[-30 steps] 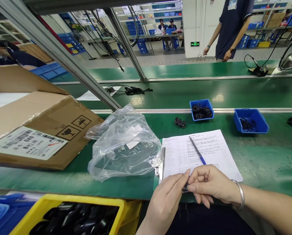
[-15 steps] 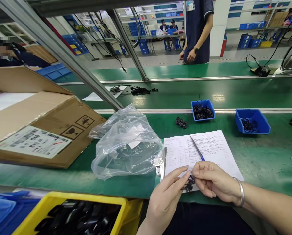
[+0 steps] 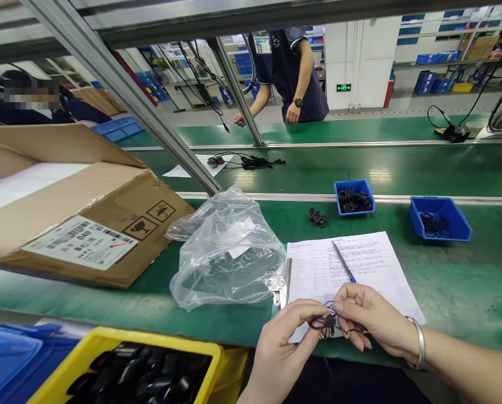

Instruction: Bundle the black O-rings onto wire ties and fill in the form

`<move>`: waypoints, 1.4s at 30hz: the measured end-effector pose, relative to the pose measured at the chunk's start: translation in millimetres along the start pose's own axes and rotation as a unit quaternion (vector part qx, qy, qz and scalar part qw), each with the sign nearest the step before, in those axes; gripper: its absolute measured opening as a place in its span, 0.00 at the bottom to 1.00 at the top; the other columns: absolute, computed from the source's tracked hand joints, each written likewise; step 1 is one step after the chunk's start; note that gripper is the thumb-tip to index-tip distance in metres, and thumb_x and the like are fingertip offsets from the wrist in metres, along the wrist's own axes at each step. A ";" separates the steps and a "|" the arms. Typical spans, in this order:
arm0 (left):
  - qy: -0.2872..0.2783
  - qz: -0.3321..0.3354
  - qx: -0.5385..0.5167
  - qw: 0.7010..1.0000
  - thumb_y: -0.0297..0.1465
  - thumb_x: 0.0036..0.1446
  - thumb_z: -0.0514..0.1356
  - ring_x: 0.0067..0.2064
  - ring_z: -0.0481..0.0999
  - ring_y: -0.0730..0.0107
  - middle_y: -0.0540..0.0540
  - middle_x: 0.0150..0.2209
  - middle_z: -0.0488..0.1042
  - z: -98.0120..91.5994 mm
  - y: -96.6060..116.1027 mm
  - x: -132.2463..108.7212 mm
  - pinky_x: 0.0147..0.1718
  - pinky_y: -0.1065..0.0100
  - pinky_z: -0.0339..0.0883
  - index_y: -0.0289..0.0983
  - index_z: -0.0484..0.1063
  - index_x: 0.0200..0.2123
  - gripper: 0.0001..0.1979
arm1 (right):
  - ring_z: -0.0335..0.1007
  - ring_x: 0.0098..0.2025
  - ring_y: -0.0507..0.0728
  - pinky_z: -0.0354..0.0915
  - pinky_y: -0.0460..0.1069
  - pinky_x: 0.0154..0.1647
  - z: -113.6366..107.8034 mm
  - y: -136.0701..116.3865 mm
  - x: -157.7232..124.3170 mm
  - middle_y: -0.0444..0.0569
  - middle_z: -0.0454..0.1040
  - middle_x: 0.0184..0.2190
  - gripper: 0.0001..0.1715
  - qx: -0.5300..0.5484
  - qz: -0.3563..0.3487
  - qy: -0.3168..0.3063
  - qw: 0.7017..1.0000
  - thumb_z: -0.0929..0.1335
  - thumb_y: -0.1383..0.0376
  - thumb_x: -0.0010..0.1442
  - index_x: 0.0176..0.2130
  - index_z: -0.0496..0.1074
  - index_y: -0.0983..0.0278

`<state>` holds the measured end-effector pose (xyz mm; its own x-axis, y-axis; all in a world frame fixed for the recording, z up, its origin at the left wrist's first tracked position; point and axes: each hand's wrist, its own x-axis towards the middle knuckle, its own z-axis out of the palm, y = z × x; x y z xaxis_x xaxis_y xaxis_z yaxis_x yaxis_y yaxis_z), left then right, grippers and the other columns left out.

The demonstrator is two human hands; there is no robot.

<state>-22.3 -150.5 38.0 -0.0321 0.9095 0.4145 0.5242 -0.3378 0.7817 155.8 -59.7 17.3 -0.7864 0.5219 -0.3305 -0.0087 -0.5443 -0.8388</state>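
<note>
My left hand [image 3: 282,349] and my right hand [image 3: 366,317] both pinch a small tangle of thin black rubber rings [image 3: 329,324] between their fingertips. A few loops hang loose below my fingers. The tangle is held just above the lower edge of a printed paper sheet [image 3: 360,264] on a metal clipboard [image 3: 288,283]. A blue pen [image 3: 343,262] lies on the sheet, above my right hand. Beyond the sheet, a small heap of black rings [image 3: 317,217] rests on the green bench.
Two blue bins [image 3: 354,197] [image 3: 439,220] hold black rings at the back of the bench. On the left are a clear plastic bag [image 3: 228,255] and an open cardboard box [image 3: 86,210]. A yellow crate [image 3: 120,341] of black parts sits below. A co-worker [image 3: 288,73] stands across the bench.
The black tangle has loosened, with loops now spread between my fingers. My hands have drawn slightly apart. The co-worker has moved left behind the bench.
</note>
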 end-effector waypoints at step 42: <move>0.021 -0.233 0.364 0.902 0.23 0.55 0.56 0.43 0.81 0.57 0.42 0.36 0.82 -141.2 -46.9 66.5 0.46 0.61 0.72 0.37 0.77 0.35 0.10 | 0.66 0.27 0.52 0.62 0.47 0.27 -8.9 -4.3 10.4 0.45 0.68 0.26 0.26 -0.202 -0.122 -0.010 0.972 0.67 0.44 0.62 0.40 0.67 0.65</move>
<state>-169.1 -108.4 94.6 -0.4165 0.8968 0.1496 0.8651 0.3403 0.3685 153.2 -46.1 13.6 -0.8038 0.5872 -0.0960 0.0444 -0.1016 -0.9938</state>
